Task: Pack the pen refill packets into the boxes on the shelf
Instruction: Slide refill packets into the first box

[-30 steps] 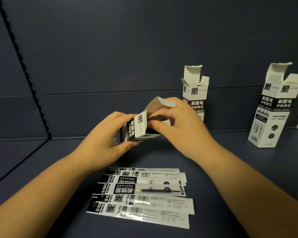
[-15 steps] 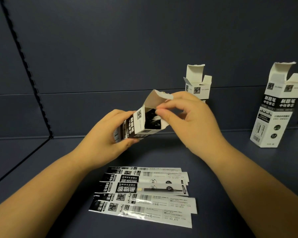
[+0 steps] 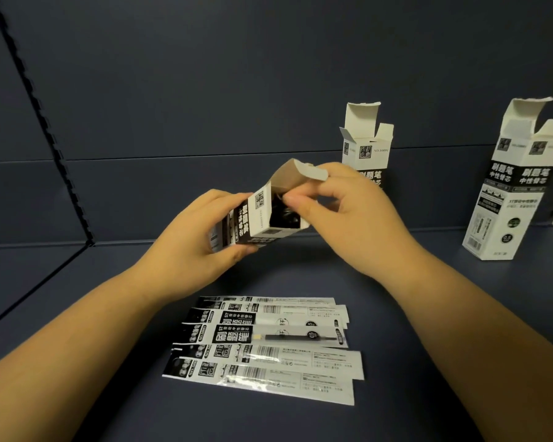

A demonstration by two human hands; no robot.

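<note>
Since the earlier frames the held refill box has been tipped so its open mouth faces the camera, and its top flap has been lifted by the right hand, whose grip is pinched at the mouth; the left hand is wrapped around the body. Dark contents are seen inside, so closing is judged next. The remaining pen refill packets are fanned on the shelf at 6 o'clock, with two open boxes, one at 1 o'clock and one at 3 o'clock.

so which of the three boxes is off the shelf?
The box gripped by the left hand, tipped sideways, right hand at its open flap. The middle box and the right box stand upright on the shelf.
</note>
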